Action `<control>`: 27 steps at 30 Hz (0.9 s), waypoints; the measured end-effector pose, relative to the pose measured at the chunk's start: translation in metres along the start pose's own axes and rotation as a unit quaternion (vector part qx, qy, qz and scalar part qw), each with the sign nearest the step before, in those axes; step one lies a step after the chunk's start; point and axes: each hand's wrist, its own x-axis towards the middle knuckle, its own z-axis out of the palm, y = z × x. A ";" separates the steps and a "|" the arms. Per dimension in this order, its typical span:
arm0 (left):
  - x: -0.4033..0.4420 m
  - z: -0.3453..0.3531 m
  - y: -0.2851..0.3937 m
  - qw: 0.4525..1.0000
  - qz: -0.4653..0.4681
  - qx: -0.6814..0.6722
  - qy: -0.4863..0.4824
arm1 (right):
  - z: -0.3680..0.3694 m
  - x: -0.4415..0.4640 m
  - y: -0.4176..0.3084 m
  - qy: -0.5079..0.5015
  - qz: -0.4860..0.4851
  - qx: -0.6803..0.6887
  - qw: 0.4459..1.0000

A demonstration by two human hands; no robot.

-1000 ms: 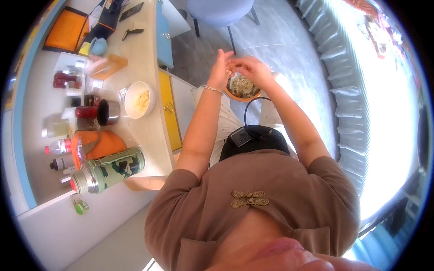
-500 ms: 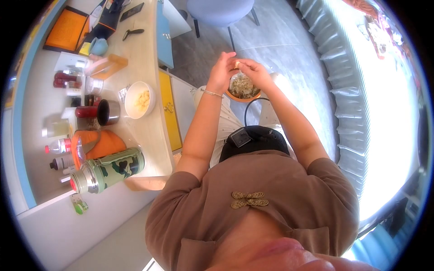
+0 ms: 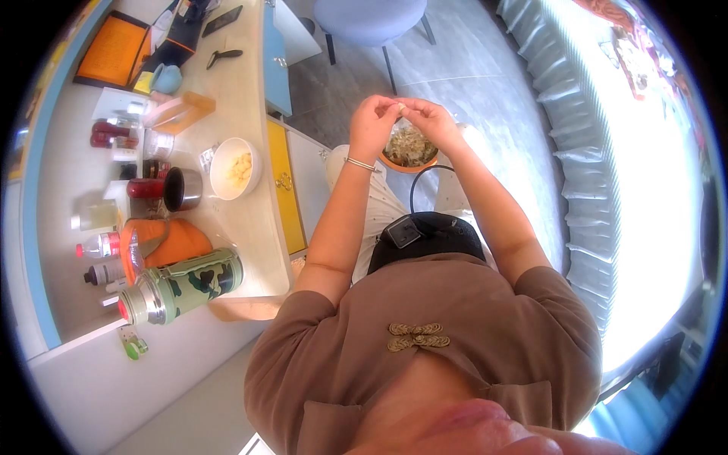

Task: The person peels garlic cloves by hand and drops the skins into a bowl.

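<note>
Both hands meet over an orange bin [image 3: 404, 167] filled with papery, pale brown peelings [image 3: 412, 144]. Between the fingertips is a small pale garlic clove [image 3: 401, 110]. My left hand [image 3: 371, 125], with a bangle at the wrist, pinches it from one side. From the other side my right hand [image 3: 430, 121] grips it with thumb and forefinger. On the desk to the left stands a white bowl [image 3: 218, 182] with pale yellow peeled cloves [image 3: 240, 170] in it.
The wooden desk [image 3: 241, 91] on the left also carries a dark cup [image 3: 182, 189], a camouflage thermos [image 3: 201, 284], an orange bag [image 3: 182, 241], a black peeler [image 3: 224, 57] and several bottles. A blue-grey stool [image 3: 369, 19] stands ahead. A bed with a pleated skirt [image 3: 572, 174] lies right.
My left hand has turned and dropped slightly, its fingers now curled in toward the clove. My right hand has shifted slightly, and both sets of fingertips now meet at the clove.
</note>
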 end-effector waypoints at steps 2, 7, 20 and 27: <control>0.000 0.000 -0.003 1.000 -0.008 0.017 0.000 | 0.000 0.002 0.005 0.007 -0.016 -0.009 1.000; -0.002 -0.004 0.011 0.997 -0.043 0.060 -0.013 | 0.000 -0.002 -0.001 0.039 -0.091 -0.106 0.989; 0.001 -0.016 0.020 0.991 -0.078 -0.085 -0.061 | 0.004 -0.004 -0.022 0.061 -0.269 -0.304 0.912; -0.002 -0.009 0.028 0.999 -0.044 0.009 -0.004 | 0.007 -0.004 -0.034 0.052 -0.277 -0.319 0.905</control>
